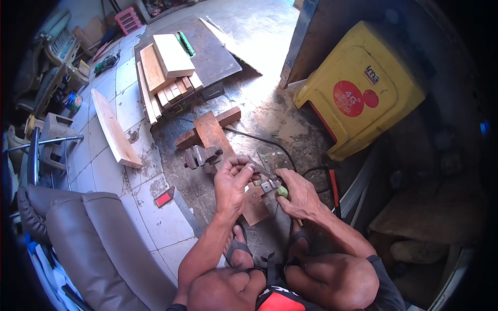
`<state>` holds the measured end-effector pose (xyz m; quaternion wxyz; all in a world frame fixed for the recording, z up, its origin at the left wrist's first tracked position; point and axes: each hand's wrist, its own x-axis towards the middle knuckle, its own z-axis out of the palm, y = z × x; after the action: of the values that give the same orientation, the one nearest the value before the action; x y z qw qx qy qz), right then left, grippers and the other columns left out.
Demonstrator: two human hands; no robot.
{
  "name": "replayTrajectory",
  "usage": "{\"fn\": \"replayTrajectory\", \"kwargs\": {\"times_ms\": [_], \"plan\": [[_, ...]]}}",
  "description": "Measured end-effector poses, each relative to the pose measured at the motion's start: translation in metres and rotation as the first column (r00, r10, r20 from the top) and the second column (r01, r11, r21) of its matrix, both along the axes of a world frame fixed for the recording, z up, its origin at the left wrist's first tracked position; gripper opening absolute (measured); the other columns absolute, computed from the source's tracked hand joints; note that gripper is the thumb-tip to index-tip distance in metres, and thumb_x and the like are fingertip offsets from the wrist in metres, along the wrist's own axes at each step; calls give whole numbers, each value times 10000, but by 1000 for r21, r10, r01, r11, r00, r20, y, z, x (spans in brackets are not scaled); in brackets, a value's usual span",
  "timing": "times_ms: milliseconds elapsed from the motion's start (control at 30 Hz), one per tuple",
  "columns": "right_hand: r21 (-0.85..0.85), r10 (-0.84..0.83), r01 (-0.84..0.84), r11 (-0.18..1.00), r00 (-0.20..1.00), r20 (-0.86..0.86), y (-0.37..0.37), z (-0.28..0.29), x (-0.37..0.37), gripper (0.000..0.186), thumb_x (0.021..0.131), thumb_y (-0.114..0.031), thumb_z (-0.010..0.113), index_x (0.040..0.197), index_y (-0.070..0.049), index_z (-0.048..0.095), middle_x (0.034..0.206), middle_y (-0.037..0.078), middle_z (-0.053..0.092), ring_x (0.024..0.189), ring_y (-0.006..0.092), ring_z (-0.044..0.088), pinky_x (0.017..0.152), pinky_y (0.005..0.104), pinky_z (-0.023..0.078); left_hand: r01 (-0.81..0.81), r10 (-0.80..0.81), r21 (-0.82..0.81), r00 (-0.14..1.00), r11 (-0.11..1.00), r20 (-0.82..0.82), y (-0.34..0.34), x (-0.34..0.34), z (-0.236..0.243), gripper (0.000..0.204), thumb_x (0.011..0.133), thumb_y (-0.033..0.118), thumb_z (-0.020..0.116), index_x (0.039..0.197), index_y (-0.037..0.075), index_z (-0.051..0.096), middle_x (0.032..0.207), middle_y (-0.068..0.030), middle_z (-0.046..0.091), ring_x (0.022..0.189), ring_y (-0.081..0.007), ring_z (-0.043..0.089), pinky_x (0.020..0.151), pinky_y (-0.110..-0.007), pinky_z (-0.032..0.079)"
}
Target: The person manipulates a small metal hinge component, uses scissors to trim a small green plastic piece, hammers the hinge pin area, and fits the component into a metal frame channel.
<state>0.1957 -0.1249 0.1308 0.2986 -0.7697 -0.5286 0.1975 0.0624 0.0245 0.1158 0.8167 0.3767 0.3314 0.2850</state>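
Small metal pieces (265, 182) sit between my hands, low over the floor near my feet. My left hand (232, 182) pinches one; my right hand (296, 194) grips a green-handled tool (282, 192). I think the tool could slip and jab my fingers.

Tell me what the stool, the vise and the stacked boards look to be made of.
Stool: likely moulded plastic, glossy yellow with rounded edges. Vise: looks like metal, dull grey and dusty. Boards: wood, pale and tan, unfinished, sawn square.

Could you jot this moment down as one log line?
left hand: pinching small metal strip | right hand: gripping green-handled tool | below: rusty plate
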Motion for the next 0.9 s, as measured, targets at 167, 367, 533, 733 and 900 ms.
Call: {"fn": "replayTrajectory", "kwargs": {"times_ms": [167, 367, 533, 733, 900], "plan": [[9, -6, 6, 1000, 1000, 3, 3, 3, -1, 498, 789, -133, 625, 1267, -64, 505, 941, 199, 574, 910, 411, 612, 800, 510, 507, -23, 22, 22, 999, 999, 40, -4, 0, -2, 233, 940, -26, 648, 1149, -23, 546, 992, -114, 685, 838, -181, 708, 789, -322, 620], [-21, 27, -27, 999, 1000, 0, 1, 9, 2, 529, 778, -142, 630, 1285, -61, 501, 954, 200, 548, 925, 409, 603, 818, 519, 501, -36, 37, -3, 998, 999, 55, -7, -1, -1, 236, 936, -29, 653, 1144, -21, 544, 990, -121, 688, 848, -193, 710, 802, -346, 625], [5, -31, 32, 999, 986, -161, 5, 0, -2, 555, 792, -136, 629, 1317, -46, 473, 1080, 212, 596, 1051, 415, 610, 903, 485, 493, -1, 29, -209, 991, 978, 134, -3, -1, 1, 215, 935, -2, 662, 1126, 11, 563, 989, -115, 691, 872, -213, 712, 811, -340, 613], [-74, -163, 146, 987, 872, -462, 5, -9, -26, 491, 877, -193, 591, 1316, -21, 454, 1093, 274, 599, 1037, 444, 614, 902, 483, 475, 31, 88, -486, 972, 873, 219, -6, 6, -2, 114, 925, 38, 682, 1031, 52, 641, 965, -80, 688, 941, -220, 671, 872, -376, 560], [-100, -195, 168, 981, 838, -510, 10, -11, -34, 495, 886, -204, 592, 1321, -23, 439, 1038, 280, 615, 959, 459, 632, 836, 510, 482, -7, 110, -481, 976, 876, 187, -11, 7, -3, 121, 939, 50, 663, 1048, 55, 610, 986, -97, 680, 910, -210, 667, 857, -369, 560]]}}
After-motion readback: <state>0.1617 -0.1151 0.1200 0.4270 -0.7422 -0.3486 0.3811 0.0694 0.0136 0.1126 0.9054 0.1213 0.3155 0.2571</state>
